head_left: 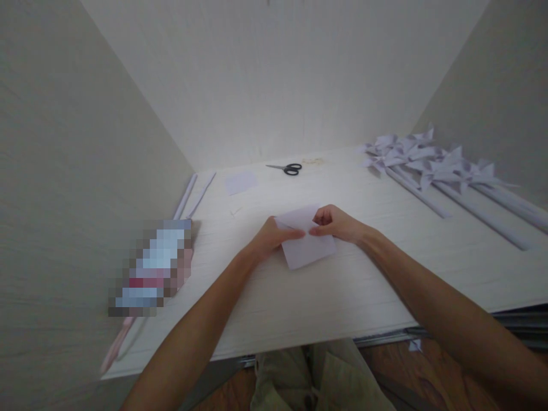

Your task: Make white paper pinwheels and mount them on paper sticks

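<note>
Table: a white, faintly grained table fills the middle of the view, its near edge just in front of the person's trousers.
Walls: three pale ones, a back wall, a left wall and a right wall, close around the table.
Floor: brown wood floor below the near edge, with one white scrap on it.
Paper in hand: one white sheet, folded over at the top, at the table's middle, in front of the person.
Left hand: the left hand pinches the sheet's left side, thumb lying across its face.
Right hand: the right hand has its fingers curled in and its thumb on the sheet, the two thumb tips near each other.
Scissors: one pair of scissors, black-handled, near the back wall, blades pointing left.
Loose paper: one pale square left of the scissors.
Pinwheels: a cluster of white paper pinwheels at right, overlapping, exact number unclear; three paper sticks show clearly.
Left edge: one paper roll, one thin strip, and one pixelated object, unreadable.
</note>
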A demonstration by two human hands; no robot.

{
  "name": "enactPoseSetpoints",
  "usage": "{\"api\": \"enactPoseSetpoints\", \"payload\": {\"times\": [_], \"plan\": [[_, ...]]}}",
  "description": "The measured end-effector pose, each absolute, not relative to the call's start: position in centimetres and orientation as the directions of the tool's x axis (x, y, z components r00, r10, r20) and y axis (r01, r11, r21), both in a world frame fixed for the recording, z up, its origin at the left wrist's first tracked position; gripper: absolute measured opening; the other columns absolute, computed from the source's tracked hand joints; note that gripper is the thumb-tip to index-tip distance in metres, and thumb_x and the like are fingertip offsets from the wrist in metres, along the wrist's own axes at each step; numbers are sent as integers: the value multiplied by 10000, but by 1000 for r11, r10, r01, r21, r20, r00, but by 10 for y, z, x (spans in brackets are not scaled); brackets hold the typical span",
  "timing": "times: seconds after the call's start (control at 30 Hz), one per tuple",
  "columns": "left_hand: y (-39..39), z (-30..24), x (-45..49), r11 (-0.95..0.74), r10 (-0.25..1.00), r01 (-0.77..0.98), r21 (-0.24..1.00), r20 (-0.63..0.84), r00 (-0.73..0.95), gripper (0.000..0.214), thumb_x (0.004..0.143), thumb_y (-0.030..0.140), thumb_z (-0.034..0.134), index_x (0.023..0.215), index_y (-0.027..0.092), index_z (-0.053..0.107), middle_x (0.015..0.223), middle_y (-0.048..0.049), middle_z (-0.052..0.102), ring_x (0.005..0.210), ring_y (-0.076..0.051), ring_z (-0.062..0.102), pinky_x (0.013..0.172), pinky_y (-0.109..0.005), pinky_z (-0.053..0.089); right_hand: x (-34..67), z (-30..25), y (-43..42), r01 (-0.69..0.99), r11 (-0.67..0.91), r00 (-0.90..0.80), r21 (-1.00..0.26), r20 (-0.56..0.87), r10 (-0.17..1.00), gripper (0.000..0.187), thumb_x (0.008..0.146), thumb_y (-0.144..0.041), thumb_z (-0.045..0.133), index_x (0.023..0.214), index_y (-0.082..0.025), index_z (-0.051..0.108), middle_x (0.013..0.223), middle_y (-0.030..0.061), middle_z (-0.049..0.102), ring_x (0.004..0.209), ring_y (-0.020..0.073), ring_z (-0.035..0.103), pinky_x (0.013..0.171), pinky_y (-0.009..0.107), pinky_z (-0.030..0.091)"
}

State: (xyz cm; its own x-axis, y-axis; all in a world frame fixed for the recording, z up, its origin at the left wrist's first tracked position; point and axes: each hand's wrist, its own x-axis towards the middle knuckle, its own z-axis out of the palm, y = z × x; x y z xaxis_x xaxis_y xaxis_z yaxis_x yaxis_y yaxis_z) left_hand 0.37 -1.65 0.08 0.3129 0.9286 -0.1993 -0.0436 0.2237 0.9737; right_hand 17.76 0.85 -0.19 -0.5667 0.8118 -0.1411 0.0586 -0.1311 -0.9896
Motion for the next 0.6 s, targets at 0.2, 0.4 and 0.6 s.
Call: {"api": "enactPoseSetpoints", "payload": {"times": [0.2,0.4,0.6], "plan": [[-17,-3,4,154,955,65,986,-165,245,341,485,233,715,801,124,649,813,-90,666,674,-171,597,639,-294,452,176,-4,9,48,-120,-555,-992,-126,822,131,501,-203,692,541,-158,576,498,-36,586,416,69,497,392,185,355],[-16,-6,5,111,967,52,992,-120,223,341,507,245,701,826,137,648,842,-82,665,709,-173,599,658,-293,455,175,0,6,50,-126,-518,-991,-133,845,127,511,-198,685,540,-155,569,477,-38,577,390,65,484,359,174,323],[-17,-8,7,132,980,-35,991,-125,156,346,499,246,708,816,127,641,830,-83,664,710,-181,601,679,-313,463,174,-7,7,-25,-116,-478,-993,-90,874,127,551,-238,675,577,-161,579,517,-32,593,412,70,504,384,180,349]]}}
